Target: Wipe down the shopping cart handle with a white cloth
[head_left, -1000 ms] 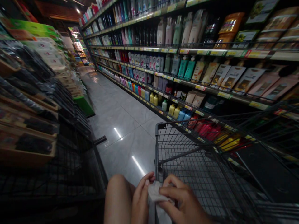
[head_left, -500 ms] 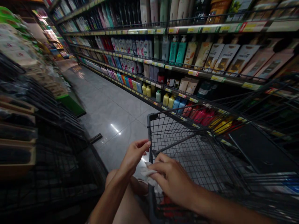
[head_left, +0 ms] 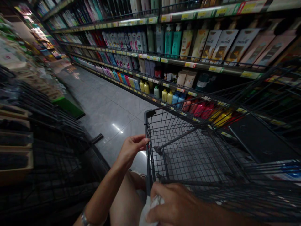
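A dark wire shopping cart stands in front of me, its near bar running down past both hands. My left hand is closed on that bar's upper part, thumb on the near side and fingers around the far side. Lower down, my right hand grips a crumpled white wipe, pressed against the bar's thicker lower section. The hand partly covers the wipe and the bar beneath it. Through the wire mesh, the cart's basket shows the floor below.
Shelves of pump bottles and other toiletries run along the right. Coloured bottles line the bottom shelf. On the left are a dark rack with wooden-edged trays and a green-based display. Grey tiled floor lies between.
My right hand has slid down the cart's bar toward me with the wipe. My left hand has moved slightly left and now holds the bar. The view has shifted a little.
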Available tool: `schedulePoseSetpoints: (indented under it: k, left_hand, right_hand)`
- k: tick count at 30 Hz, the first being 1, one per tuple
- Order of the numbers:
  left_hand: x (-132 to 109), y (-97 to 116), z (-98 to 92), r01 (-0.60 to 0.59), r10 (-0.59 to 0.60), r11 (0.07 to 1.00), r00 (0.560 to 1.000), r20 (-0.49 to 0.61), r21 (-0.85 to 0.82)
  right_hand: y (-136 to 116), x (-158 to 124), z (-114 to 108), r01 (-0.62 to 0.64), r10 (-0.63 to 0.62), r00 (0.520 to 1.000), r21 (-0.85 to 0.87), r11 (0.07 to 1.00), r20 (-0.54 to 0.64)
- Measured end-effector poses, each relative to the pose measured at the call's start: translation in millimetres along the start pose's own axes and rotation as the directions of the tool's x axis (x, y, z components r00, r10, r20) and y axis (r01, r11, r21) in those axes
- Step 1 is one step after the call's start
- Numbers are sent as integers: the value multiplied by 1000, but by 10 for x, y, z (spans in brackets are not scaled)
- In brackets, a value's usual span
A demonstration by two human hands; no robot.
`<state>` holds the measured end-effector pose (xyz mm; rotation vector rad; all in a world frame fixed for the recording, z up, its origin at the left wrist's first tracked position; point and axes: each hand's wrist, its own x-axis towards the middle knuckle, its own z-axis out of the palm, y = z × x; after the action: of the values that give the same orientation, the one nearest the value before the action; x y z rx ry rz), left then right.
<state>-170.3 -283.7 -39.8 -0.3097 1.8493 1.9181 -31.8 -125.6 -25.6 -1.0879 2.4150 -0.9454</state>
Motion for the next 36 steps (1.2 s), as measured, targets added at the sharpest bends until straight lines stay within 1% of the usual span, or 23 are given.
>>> schedulePoseSetpoints:
  k: [2,5,7,9,10,12,15,17,19,22,24,26,28,30,31,33,34,35,36]
  left_hand:
    - [18,-5,-6,7,-7,1000,1000,-2,-14]
    - [25,-2,-3,0,0,1000,1000,-13,-9]
    - [16,8,15,-6,6,1000,1000,-27,6]
    - [-6,17,40,-13,15,999,999,-52,43]
    - [-23,18,54,-21,26,997,998,-64,74]
    - [-66,9,73,-45,57,988,996,-72,148]
    - [-132,-30,70,-94,104,965,994,-28,244]
    - [-158,-60,48,-124,132,951,991,-10,284]
    - [-163,-80,27,-136,146,944,989,-9,301]
    - [-154,-85,34,-119,127,951,992,-12,287]
    - [-167,-77,58,-113,127,956,991,-33,272]
    - [-221,-74,67,-119,140,955,988,-59,273]
    - [-328,-91,30,-111,139,949,987,-76,294]
    - [-487,-146,-58,-68,109,942,988,-109,328]
    - [-581,-191,-115,-40,97,936,984,-148,349]
    - [-781,-318,-223,9,80,921,974,-212,388]
    - [-882,-396,-262,14,81,918,972,-222,397]
    - [-978,-480,-284,-9,105,918,969,-222,397]
    - [-1066,-567,-287,-32,133,920,963,-234,391]
  right_hand:
    - [21,-120,-103,-30,28,999,70,997,34]
    - [42,-335,-377,-151,138,987,199,968,79]
    - [29,-427,-550,-229,217,973,207,951,77]
    - [-15,-432,-639,-259,255,966,204,944,46]
    - [-45,-401,-638,-255,254,967,200,946,29]
    - [-99,-296,-553,-198,197,980,172,965,19]
    - [-115,-140,-310,-68,64,997,80,995,52]
    - [-80,-105,-178,-34,31,998,58,998,55]
    - [-42,-136,-127,-43,41,998,72,996,38]
    - [-24,-258,-172,-71,69,998,132,989,13]
    - [-22,-357,-202,-130,128,992,195,972,19]
    - [7,-448,-171,-222,227,974,253,942,8]
    - [74,-500,-85,-328,356,933,283,901,-53]
    - [159,-477,-3,-434,490,865,328,839,-109]
    - [197,-431,15,-479,554,825,376,793,-118]
    - [245,-277,-11,-540,676,729,516,665,-107]
    - [254,-178,-47,-553,743,661,601,576,-104]
    - [254,-73,-89,-555,802,593,684,473,-73]
    - [249,33,-126,-518,827,560,759,394,-48]
